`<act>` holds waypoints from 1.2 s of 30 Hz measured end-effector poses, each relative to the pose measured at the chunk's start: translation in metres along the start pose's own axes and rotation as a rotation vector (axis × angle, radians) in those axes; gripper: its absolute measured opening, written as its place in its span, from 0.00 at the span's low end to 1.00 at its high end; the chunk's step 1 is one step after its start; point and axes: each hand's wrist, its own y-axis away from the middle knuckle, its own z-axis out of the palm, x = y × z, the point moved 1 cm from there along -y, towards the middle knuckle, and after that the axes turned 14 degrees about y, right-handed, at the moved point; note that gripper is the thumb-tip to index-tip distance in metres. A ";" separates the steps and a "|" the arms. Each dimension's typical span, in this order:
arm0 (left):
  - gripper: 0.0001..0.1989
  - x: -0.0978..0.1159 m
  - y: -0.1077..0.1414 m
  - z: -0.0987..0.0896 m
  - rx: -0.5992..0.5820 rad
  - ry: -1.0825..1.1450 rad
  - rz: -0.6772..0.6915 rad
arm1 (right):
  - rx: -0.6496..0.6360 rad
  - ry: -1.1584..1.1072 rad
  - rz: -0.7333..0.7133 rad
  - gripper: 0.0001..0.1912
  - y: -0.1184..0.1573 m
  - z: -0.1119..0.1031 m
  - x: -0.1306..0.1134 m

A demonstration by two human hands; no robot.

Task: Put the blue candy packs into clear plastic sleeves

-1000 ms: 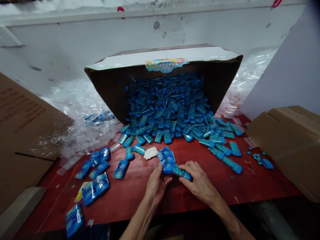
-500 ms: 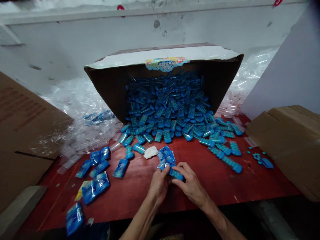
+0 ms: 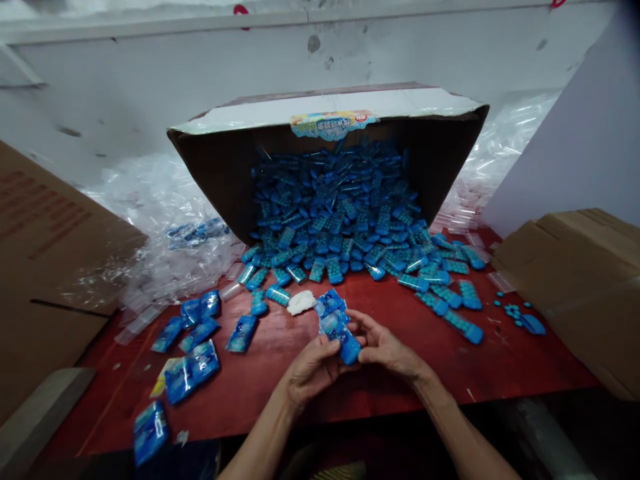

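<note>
A small blue candy container (image 3: 349, 348), with dark printed film showing on its upper face, is tilted between my two hands above the table's front part. My left hand (image 3: 316, 367) is closed on its left side, the thumb lying on top. On the right, my right hand (image 3: 387, 350) pinches its other side with thumb and fingers. Just beyond the fingertips lie flat blue printed sleeves (image 3: 330, 303), partly overlapped by the held piece. A crumpled white wad (image 3: 301, 303) sits to their left. Wrapped blue packs (image 3: 193, 373) lie on the left of the table.
A tipped cardboard box (image 3: 330, 107) spills clear containers of blue beads (image 3: 335, 233) onto the red table (image 3: 425, 373). Clear plastic sleeves (image 3: 165, 200) are heaped at the left. A carton (image 3: 575, 287) stands at right, near loose blue beads (image 3: 515, 315). Another carton (image 3: 55, 267) stands left.
The held container has turned, now showing dark printed film instead of plain beads. My right hand has shifted from over the container to its right side; my left hand stays beneath.
</note>
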 end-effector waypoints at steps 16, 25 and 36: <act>0.09 -0.027 -0.007 0.012 0.213 0.087 0.250 | 0.424 0.421 -0.176 0.27 -0.001 0.014 0.028; 0.16 0.066 0.067 -0.014 0.500 0.301 0.833 | 0.426 0.844 -0.107 0.14 -0.012 0.014 0.014; 0.08 0.031 0.032 -0.024 0.633 -0.140 0.468 | 0.423 1.693 0.007 0.11 -0.097 -0.004 0.000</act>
